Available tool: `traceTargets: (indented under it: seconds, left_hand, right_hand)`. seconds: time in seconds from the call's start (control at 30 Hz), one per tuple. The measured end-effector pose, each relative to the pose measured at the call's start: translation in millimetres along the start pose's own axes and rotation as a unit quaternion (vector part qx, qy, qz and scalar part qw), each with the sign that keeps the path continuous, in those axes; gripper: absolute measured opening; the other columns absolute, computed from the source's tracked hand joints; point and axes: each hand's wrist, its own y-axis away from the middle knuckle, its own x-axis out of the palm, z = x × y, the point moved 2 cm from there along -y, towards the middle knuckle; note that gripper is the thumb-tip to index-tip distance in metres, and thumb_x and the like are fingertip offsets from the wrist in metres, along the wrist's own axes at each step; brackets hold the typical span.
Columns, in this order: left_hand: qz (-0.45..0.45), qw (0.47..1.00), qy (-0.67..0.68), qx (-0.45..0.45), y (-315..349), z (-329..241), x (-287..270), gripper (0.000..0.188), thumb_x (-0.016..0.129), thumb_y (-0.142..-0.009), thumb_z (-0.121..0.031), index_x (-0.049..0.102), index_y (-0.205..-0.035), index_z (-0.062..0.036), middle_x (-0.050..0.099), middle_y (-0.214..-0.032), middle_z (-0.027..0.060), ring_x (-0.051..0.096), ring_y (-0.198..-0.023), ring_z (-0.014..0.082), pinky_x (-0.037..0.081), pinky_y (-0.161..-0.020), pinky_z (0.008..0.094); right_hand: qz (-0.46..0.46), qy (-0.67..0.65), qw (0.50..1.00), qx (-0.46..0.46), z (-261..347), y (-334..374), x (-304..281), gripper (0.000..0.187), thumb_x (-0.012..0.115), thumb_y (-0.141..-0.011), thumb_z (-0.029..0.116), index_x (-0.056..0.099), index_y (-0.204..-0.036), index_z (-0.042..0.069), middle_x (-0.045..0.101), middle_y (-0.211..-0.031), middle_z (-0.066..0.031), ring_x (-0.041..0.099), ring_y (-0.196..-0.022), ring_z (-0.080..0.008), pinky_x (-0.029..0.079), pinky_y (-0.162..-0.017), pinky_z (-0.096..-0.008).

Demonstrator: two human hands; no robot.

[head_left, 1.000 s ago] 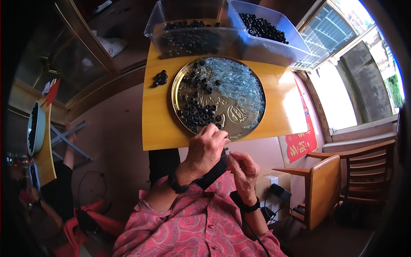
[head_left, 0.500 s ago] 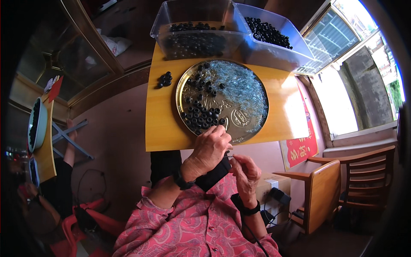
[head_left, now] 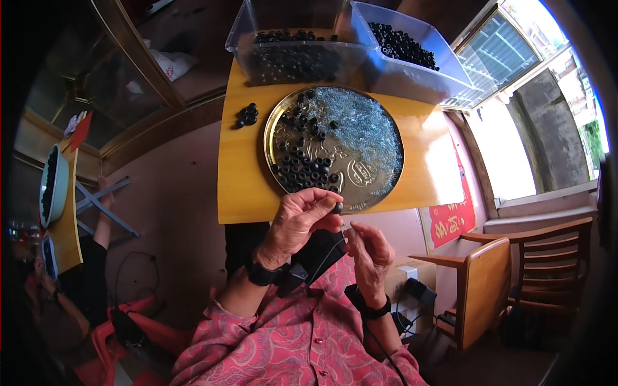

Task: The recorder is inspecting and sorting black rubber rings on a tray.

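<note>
My left hand [head_left: 297, 226] pinches a black bead [head_left: 337, 208] | my right hand [head_left: 368, 253] half-curled, contents unclear | both near the round metal tray [head_left: 380, 186]'s front rim

A small wooden table [head_left: 244, 186] carries a round metal tray [head_left: 373, 186] at its middle. Black beads [head_left: 302, 170] lie on the tray's left part, pale threads [head_left: 360, 125] on its right. A small bead pile [head_left: 246, 115] sits on the table left of the tray. Behind the tray stand 2 clear plastic bins [head_left: 293, 61], side by side, both holding beads. A wooden chair [head_left: 508, 283] stands right of the table.
</note>
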Motion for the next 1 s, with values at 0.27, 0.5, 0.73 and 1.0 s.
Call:
traceTargets:
  seconds: [0.27, 0.5, 0.73, 1.0]
  left_hand:
    - [0.022, 0.992, 0.115, -0.048, 20, 7, -3, 0.026, 0.057, -0.097, -0.018, 0.061, -0.116, -0.0005, 0.071, -0.085, 0.0097, 0.070, -0.075, 0.0167, 0.059, -0.073, 0.0300]
    - [-0.003, 0.989, 0.145, -0.041, 29, 9, 5, 0.026, 0.055, -0.098, -0.017, 0.061, -0.118, -0.0013, 0.071, -0.085, 0.0104, 0.071, -0.077, 0.0176, 0.059, -0.073, 0.0296]
    - [0.005, 0.991, 0.127, -0.040, 29, 20, -4, 0.025, 0.057, -0.097, -0.019, 0.062, -0.114, -0.0020, 0.068, -0.082, 0.0054, 0.066, -0.071, 0.0123, 0.057, -0.065, 0.0258]
    - [0.003, 0.990, 0.127, -0.054, 32, 22, -1, 0.023, 0.060, -0.095, -0.018, 0.062, -0.112, -0.0027, 0.067, -0.085, 0.0037, 0.066, -0.070, 0.0111, 0.056, -0.064, 0.0252]
  right_hand:
    - [0.010, 0.001, 1.000, -0.019, 9, -1, 9, 0.016, 0.066, -0.086, -0.003, 0.065, -0.102, -0.001, 0.062, -0.082, -0.0045, 0.062, -0.064, -0.0081, 0.044, -0.054, -0.0195]
    - [0.021, 0.011, 0.999, -0.041, 6, 0, 11, 0.018, 0.065, -0.086, -0.005, 0.065, -0.103, -0.001, 0.062, -0.081, -0.0048, 0.062, -0.065, -0.0085, 0.046, -0.056, -0.0210]
    - [0.025, 0.018, 0.999, -0.040, 7, 1, 14, 0.017, 0.067, -0.084, -0.005, 0.066, -0.100, -0.001, 0.062, -0.081, -0.0052, 0.061, -0.066, -0.0088, 0.047, -0.057, -0.0219]
    - [0.026, 0.059, 0.995, -0.076, 2, 2, 12, 0.018, 0.070, -0.082, -0.003, 0.067, -0.099, 0.001, 0.062, -0.078, -0.0061, 0.060, -0.065, -0.0108, 0.046, -0.057, -0.0231]
